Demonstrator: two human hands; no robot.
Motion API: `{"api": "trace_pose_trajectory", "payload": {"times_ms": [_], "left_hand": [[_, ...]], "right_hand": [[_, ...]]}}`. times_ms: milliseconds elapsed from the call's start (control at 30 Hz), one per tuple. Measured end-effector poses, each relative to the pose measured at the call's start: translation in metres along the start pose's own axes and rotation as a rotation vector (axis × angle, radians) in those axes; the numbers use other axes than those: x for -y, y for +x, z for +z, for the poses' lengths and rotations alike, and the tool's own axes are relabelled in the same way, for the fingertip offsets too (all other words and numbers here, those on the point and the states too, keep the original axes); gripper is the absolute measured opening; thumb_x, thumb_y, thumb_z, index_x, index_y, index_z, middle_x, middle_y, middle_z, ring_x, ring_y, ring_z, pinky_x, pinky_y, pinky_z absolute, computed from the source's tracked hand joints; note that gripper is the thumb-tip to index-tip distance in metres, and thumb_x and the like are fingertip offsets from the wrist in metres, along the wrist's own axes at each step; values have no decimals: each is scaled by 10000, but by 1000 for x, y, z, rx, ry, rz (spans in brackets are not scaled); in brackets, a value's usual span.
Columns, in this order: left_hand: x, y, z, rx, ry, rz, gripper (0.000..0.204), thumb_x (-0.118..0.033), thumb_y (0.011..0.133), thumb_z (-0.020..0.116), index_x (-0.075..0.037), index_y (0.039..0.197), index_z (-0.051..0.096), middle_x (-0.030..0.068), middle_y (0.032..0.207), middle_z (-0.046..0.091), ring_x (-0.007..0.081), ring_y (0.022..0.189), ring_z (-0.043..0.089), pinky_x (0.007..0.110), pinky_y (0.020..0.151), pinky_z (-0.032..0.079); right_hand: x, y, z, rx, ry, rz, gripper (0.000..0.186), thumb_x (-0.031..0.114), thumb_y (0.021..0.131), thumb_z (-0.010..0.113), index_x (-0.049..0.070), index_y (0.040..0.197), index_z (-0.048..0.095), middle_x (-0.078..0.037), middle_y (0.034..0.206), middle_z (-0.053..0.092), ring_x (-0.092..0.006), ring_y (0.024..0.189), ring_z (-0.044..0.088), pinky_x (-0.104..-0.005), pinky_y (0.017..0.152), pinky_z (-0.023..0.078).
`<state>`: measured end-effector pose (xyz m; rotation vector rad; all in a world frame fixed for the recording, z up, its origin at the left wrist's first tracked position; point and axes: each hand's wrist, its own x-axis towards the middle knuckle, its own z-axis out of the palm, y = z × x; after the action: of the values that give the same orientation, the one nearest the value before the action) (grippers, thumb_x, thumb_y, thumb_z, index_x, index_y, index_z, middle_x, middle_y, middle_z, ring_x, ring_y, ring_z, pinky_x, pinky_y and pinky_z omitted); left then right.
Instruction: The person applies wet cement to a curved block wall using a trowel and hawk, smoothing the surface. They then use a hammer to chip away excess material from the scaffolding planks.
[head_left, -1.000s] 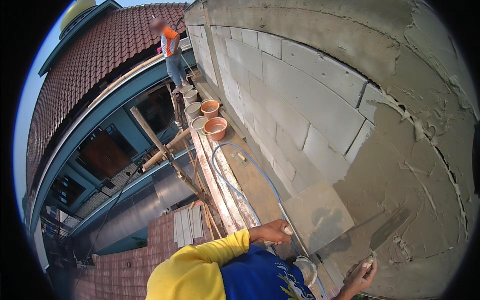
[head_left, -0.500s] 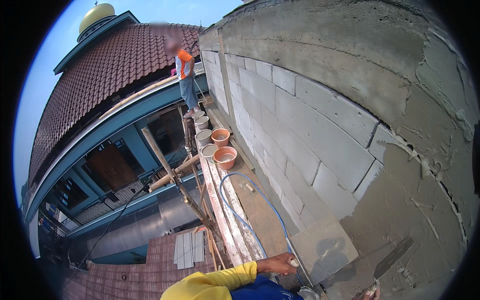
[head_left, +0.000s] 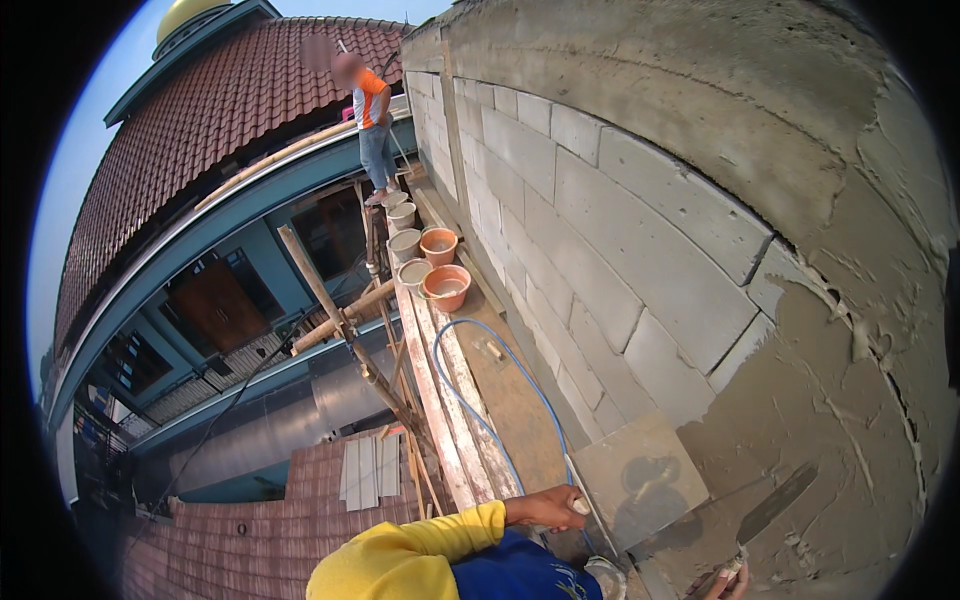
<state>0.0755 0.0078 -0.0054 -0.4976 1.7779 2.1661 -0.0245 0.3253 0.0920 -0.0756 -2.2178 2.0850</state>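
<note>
My left hand (head_left: 545, 508), at the end of a yellow sleeve, is closed around the handle of a plasterer's hawk (head_left: 675, 463). The hawk's flat grey board lies close to the wall and carries a darker wet patch. At the bottom edge, partly cut off, my right hand (head_left: 728, 580) grips a trowel (head_left: 775, 508). Its long narrow blade points up and right over wet grey mortar (head_left: 820, 420) spread on the wall. I cannot tell whether the blade touches it. Bare pale blocks (head_left: 640, 230) show beyond the mortar's edge.
I am above a narrow plank scaffold (head_left: 450, 420), with a blue hose (head_left: 470, 322) looped across it. Orange buckets (head_left: 445, 290) and grey buckets (head_left: 405, 243) stand farther along. Another person (head_left: 373, 125) stands at the far end. Bamboo poles (head_left: 315, 280) line the left drop above a tiled roof (head_left: 250, 530).
The view has shifted slightly, so the far scene sits higher. My right hand and the trowel have moved a little up and left in the picture. Both hands keep their tools.
</note>
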Motion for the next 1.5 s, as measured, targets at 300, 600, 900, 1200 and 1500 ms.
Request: {"api": "trace_pose_trajectory", "payload": {"times_ms": [300, 600, 900, 1200, 1500], "left_hand": [[13, 3, -5, -3, 12, 1, 627, -123, 878, 708, 40, 1468, 570, 5, 692, 592, 102, 552, 559, 278, 508, 485], [-15, 9, -14, -7, 120, -80, 454, -118, 915, 719, 89, 1307, 619, 35, 730, 630, 112, 595, 597, 286, 527, 493], [2, 20, -22, -163, 107, -259, 445, 7, 928, 736, -117, 1041, 324, 159, 942, 683, 187, 629, 594, 327, 509, 494], [7, 55, 2, 77, 364, -442, 275, -23, 923, 709, -49, 1166, 584, 75, 916, 662, 155, 620, 596, 315, 533, 500], [29, 73, 60, 59, 531, -541, 288, -44, 904, 696, -61, 1163, 573, 78, 882, 654, 163, 632, 604, 318, 532, 509]], "right_hand": [[-2, 3, 8, 15, -11, 44, 411, 149, 1069, 633, 48, 1467, 628, -46, 975, 669, -109, 700, 555, -245, 599, 449], [-81, 27, -15, -6, 4, -116, 432, 158, 1090, 594, -33, 1473, 532, -94, 996, 672, -86, 620, 542, -251, 516, 438], [-56, -6, -1, 171, -161, -300, 466, 239, 966, 790, 5, 1352, 672, -234, 1197, 750, -413, 1059, 747, -436, 913, 595], [-130, -86, -37, 41, -208, -153, 489, 253, 955, 737, -4, 1362, 654, -225, 1195, 727, -427, 1036, 735, -478, 905, 602], [-176, -100, -87, -122, -243, 83, 516, 280, 973, 718, -29, 1377, 627, -249, 1222, 694, -455, 1058, 709, -507, 941, 577]]}}
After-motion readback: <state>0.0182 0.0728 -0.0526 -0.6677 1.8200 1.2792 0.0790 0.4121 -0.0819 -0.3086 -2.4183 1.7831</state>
